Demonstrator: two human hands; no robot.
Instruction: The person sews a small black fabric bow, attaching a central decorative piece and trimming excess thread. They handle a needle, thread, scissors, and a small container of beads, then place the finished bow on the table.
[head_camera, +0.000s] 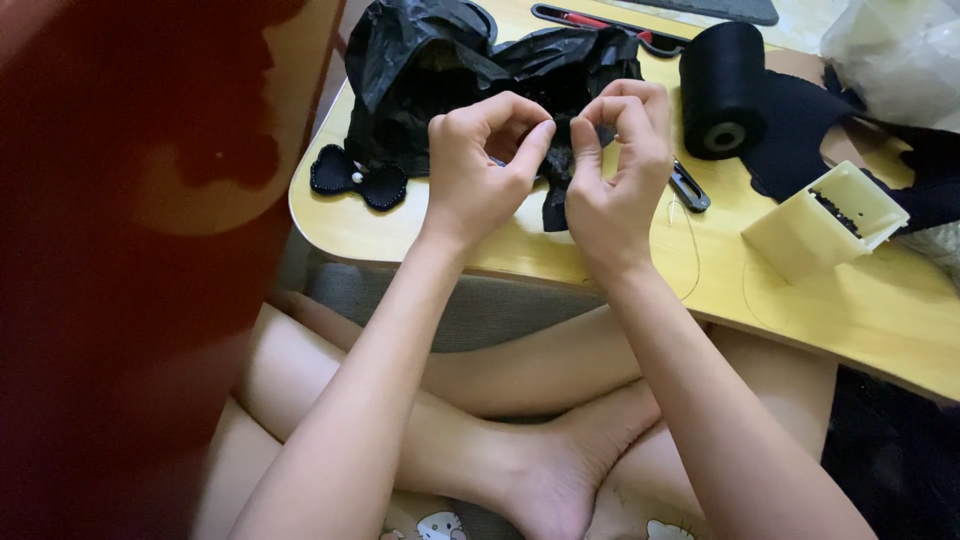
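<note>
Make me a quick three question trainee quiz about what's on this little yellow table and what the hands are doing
1. True or false: both hands pinch one small black fabric piece between them.
2. Which lies left of the left hand? A) black bow B) black ribbon roll C) cream box
3. What fills the cream box on the table?

Key
1. True; the right hand grips it too.
2. A
3. Small dark beads, too small to tell further.
</note>
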